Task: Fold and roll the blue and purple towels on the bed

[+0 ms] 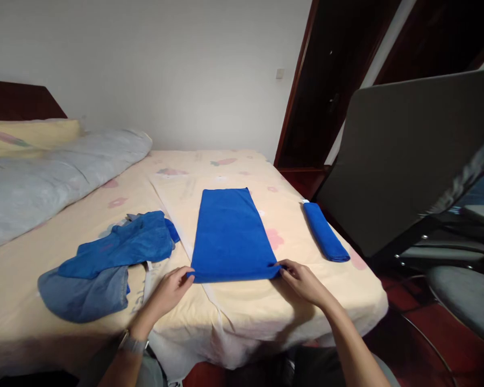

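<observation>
Mostly, the frame is filled by a bed [242, 306] with a cream patterned sheet, reaching from the left edge to right of centre. A dark grey panel [407, 161] stands at the right, and a pale grey duvet [64, 174] lies across the left, in front of a yellow pillow [32, 134] at the upper left.

A blue towel [232, 231] lies flat on the bed at the centre, a narrow band along its near edge seemingly turned over. At the lower left, a crumpled blue cloth [125, 244] partly covers a grey-blue cloth [86, 295]. Right of centre, a folded blue towel [325, 232] forms a slim strip with a white tag at its far end.

The left hand [172, 287] pinches the flat towel's near left corner, fingers narrow; the right hand [300, 279] pinches its near right corner, also narrow. A watch [134, 343] circles the left wrist.
</observation>
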Tool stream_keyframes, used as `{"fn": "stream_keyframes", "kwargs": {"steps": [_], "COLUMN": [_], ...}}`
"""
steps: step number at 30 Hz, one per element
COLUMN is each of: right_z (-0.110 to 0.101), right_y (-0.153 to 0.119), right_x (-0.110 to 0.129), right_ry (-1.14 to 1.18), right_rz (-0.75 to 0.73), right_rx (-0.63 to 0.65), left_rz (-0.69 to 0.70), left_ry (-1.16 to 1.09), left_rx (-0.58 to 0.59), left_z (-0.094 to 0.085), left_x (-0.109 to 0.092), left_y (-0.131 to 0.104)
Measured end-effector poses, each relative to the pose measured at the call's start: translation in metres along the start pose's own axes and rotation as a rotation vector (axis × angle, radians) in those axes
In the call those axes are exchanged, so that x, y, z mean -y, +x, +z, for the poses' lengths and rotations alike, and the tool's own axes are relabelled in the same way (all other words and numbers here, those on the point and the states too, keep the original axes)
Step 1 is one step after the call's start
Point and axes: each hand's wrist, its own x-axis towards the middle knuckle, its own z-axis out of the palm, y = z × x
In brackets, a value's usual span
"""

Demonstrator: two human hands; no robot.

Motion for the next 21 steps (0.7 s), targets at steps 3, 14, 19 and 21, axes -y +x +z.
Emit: {"fn": "stream_keyframes", "kwargs": {"steps": [3,14,19,21], "right_z": [0.005,0.016,0.007,0.003], "right_y": [0.018,0.035,0.032,0.029], "right_x": [-0.005,-0.018,-0.008,-0.004], "right_ry": [0.029,-0.054,-0.049,-0.052], "right_rz": [0.083,0.076,0.052,0.071], "right_rx": [-0.084,-0.141,-0.060,-0.004], "left_rz": [-0.058,-0.119,-0.143,-0.159], "left_ry": [-0.027,0.112,0.087,0.062], "left_rx": [-0.073,-0.217,-0.236,-0.234], "left_z": [0.007,0.027,0.024,0.023], "left_x": [0.005,0.009,0.008,0.009], "left_y": [0.017,0.023,0.023,0.022]}}
